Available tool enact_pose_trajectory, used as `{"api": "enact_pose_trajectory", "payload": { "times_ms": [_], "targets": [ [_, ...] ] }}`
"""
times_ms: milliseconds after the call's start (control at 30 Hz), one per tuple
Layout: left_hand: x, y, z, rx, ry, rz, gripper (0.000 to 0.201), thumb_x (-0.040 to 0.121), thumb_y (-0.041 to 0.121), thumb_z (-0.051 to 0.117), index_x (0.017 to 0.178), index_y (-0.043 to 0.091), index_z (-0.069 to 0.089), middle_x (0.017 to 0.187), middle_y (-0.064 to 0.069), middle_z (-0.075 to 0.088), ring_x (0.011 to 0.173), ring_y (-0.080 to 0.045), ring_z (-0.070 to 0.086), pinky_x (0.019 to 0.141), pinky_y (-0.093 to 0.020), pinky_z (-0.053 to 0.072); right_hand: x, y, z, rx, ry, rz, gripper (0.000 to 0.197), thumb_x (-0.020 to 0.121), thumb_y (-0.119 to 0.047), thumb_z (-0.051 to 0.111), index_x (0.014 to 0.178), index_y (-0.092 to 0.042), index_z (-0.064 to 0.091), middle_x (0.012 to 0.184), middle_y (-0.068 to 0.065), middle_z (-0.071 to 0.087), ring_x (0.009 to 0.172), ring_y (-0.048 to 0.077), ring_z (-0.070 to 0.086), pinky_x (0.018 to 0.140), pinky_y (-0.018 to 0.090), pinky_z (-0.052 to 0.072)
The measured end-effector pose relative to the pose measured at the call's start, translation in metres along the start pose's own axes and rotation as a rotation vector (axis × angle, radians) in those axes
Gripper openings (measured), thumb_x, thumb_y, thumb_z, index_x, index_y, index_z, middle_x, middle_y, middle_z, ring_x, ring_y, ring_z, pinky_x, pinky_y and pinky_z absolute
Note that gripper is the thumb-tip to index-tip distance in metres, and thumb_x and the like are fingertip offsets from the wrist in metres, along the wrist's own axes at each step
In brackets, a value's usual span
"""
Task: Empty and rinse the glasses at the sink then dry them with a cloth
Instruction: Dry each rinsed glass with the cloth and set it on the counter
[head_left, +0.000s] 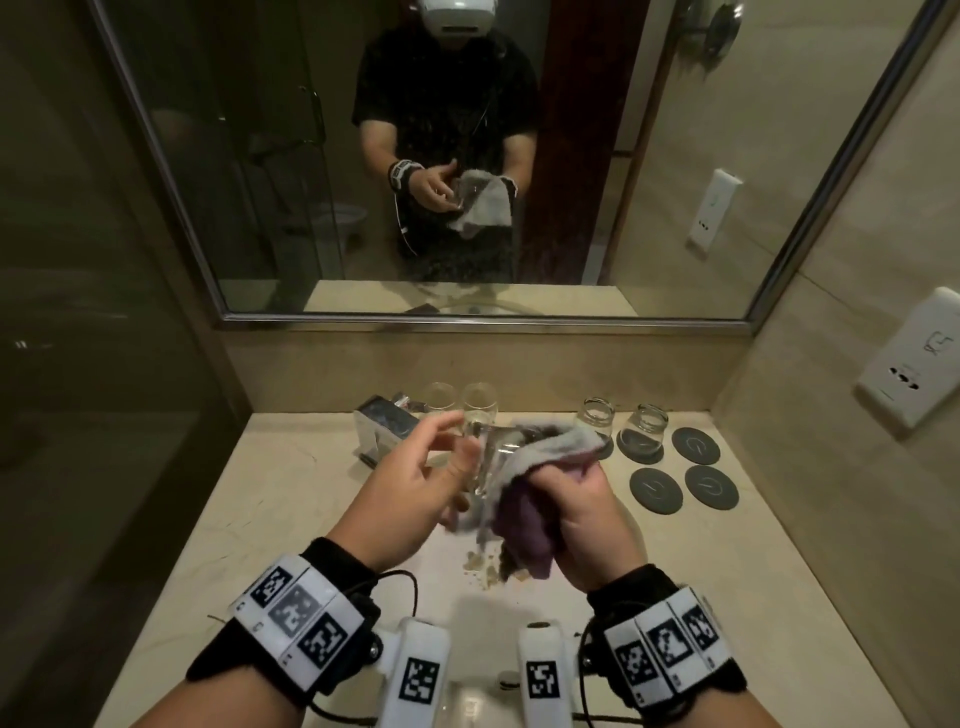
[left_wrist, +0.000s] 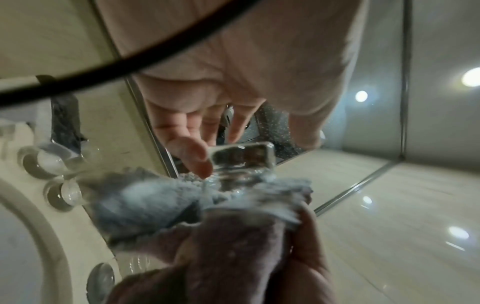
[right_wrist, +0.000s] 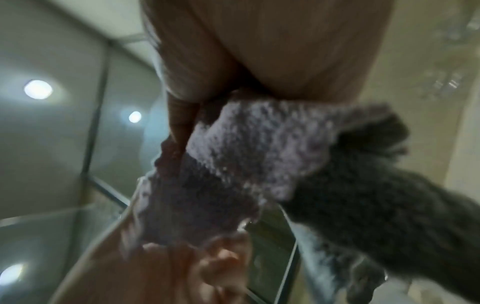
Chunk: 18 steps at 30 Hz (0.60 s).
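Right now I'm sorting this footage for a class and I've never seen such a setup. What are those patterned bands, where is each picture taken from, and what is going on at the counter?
No machine here: a person works with bare hands, wearing wrist bands printed with black-and-white markers. The head view comes from a camera on the person's head, looking down at a bathroom counter below a mirror. The other two come from cameras on each wrist, looking along the hand, so they are close and blurry.

The left hand holds a clear glass. The right hand grips a grey and purple cloth pressed against that glass, so it looks like drying.

On the counter: two glasses upright at the back, two upside-down glasses on the right among dark round coasters, and a shiny metal tray.
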<state>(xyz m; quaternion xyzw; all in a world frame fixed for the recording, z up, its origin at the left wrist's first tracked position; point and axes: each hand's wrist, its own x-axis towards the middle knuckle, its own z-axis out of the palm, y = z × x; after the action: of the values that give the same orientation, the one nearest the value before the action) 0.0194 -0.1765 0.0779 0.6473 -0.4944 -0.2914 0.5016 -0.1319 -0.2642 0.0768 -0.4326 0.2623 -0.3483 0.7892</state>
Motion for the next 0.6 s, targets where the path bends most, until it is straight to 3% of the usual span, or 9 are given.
{"api": "enact_pose_trajectory", "payload": {
  "times_ms": [67, 100, 200, 267, 333, 400, 467, 533, 600],
  "targets": [
    [0.002, 0.0, 0.0, 0.024, 0.035, -0.007, 0.06, 0.081, 0.067, 0.051, 0.126, 0.027, 0.053, 0.12, 0.005, 0.061, 0.061, -0.007, 0.064, 0.06, -0.027, 0.053, -0.001, 0.002, 0.001, -0.037, -0.021, -0.033, 0.018, 0.075, -0.004, 0.066, 0.086, -0.016, 0.073, 0.087, 0.022, 0.067, 0.077, 0.037, 0.062, 0.063, 0.04, 0.055],
    [0.002, -0.001, -0.001, 0.083, 0.042, 0.043, 0.053, 0.086, 0.063, 0.054, 0.126, 0.029, 0.053, 0.12, 0.008, 0.061, 0.068, -0.007, 0.065, 0.065, -0.028, 0.055, -0.001, 0.003, 0.002, -0.013, -0.042, 0.013, 0.018, 0.078, -0.005, 0.067, 0.094, -0.014, 0.071, 0.094, 0.023, 0.068, 0.081, 0.038, 0.065, 0.063, 0.04, 0.057],
    [0.0, -0.003, -0.004, 0.259, -0.01, 0.272, 0.051, 0.086, 0.051, 0.06, 0.132, 0.031, 0.053, 0.125, 0.017, 0.055, 0.096, 0.005, 0.057, 0.082, -0.011, 0.045, -0.001, -0.001, 0.003, 0.19, -0.074, 0.295, 0.038, 0.089, -0.025, 0.059, 0.115, 0.002, 0.063, 0.111, 0.029, 0.065, 0.093, 0.038, 0.066, 0.076, 0.044, 0.057],
    [-0.001, -0.003, -0.003, 0.21, -0.01, 0.225, 0.062, 0.081, 0.067, 0.057, 0.133, 0.033, 0.052, 0.123, 0.018, 0.057, 0.087, 0.003, 0.059, 0.075, -0.012, 0.047, -0.003, -0.003, 0.003, 0.255, -0.086, 0.289, 0.036, 0.087, -0.027, 0.059, 0.107, 0.002, 0.066, 0.103, 0.027, 0.067, 0.086, 0.035, 0.067, 0.073, 0.043, 0.057],
    [-0.001, 0.002, 0.001, 0.055, 0.023, 0.062, 0.077, 0.074, 0.083, 0.047, 0.13, 0.032, 0.054, 0.113, 0.011, 0.063, 0.063, -0.004, 0.063, 0.059, -0.021, 0.05, 0.0, 0.002, -0.002, 0.136, -0.058, 0.126, 0.03, 0.078, -0.017, 0.067, 0.102, -0.001, 0.062, 0.094, 0.02, 0.069, 0.084, 0.031, 0.066, 0.073, 0.042, 0.056],
    [0.001, 0.004, 0.004, -0.018, 0.041, -0.023, 0.061, 0.081, 0.071, 0.049, 0.121, 0.026, 0.059, 0.102, 0.002, 0.067, 0.052, -0.003, 0.06, 0.052, -0.023, 0.048, 0.005, 0.005, -0.003, 0.068, -0.004, 0.066, 0.039, 0.072, -0.006, 0.068, 0.108, 0.002, 0.057, 0.093, 0.021, 0.068, 0.085, 0.032, 0.065, 0.077, 0.046, 0.056],
    [-0.001, 0.004, 0.004, 0.026, 0.045, 0.038, 0.039, 0.088, 0.053, 0.058, 0.12, 0.03, 0.059, 0.106, 0.005, 0.067, 0.062, -0.001, 0.062, 0.059, -0.021, 0.05, 0.004, 0.002, 0.002, 0.075, -0.006, 0.097, 0.054, 0.074, -0.011, 0.069, 0.12, 0.009, 0.05, 0.095, 0.023, 0.067, 0.085, 0.033, 0.066, 0.074, 0.045, 0.056],
    [-0.005, 0.003, 0.001, 0.128, 0.0, 0.169, 0.042, 0.088, 0.044, 0.066, 0.127, 0.034, 0.057, 0.112, 0.014, 0.064, 0.084, 0.003, 0.062, 0.073, -0.014, 0.049, 0.002, -0.004, 0.003, 0.143, -0.06, 0.206, 0.054, 0.084, -0.025, 0.063, 0.123, 0.01, 0.052, 0.104, 0.025, 0.066, 0.09, 0.033, 0.066, 0.078, 0.042, 0.056],
    [-0.006, 0.002, 0.0, 0.107, 0.006, 0.167, 0.054, 0.083, 0.054, 0.064, 0.131, 0.034, 0.054, 0.109, 0.02, 0.061, 0.083, 0.004, 0.063, 0.073, -0.01, 0.047, 0.0, -0.005, 0.001, 0.165, -0.082, 0.229, 0.049, 0.085, -0.031, 0.059, 0.117, 0.006, 0.058, 0.109, 0.027, 0.065, 0.095, 0.035, 0.066, 0.083, 0.044, 0.055]
  ]
}}
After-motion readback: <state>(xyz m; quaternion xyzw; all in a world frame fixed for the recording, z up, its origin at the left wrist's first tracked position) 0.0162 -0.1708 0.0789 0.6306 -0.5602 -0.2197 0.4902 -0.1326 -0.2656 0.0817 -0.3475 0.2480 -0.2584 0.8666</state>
